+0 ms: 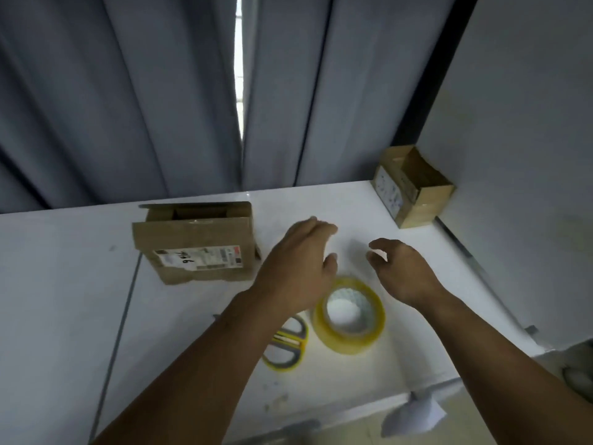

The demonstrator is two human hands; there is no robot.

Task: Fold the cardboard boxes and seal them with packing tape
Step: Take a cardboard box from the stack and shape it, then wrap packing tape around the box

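Two bare hands hover above a glossy white table [64, 284], holding nothing. The left hand [298, 264] has its fingers nearly straight. The right hand [404, 271] has its fingers loosely curved, thumb apart. Just below them at 6 o'clock lies a flat roll of clear yellowish packing tape [353, 343], and beside it, at 7 o'clock, yellow-and-grey-handled scissors [285, 345]. At 10 o'clock sits a squat brown cardboard box with a white shipping label [195, 242]; its far edge gapes open, so sealing seems unfinished. At 2 o'clock, by the wall, stands a smaller brown cardboard box [414, 186] with shiny tape strips; whether it is fully closed is unclear.
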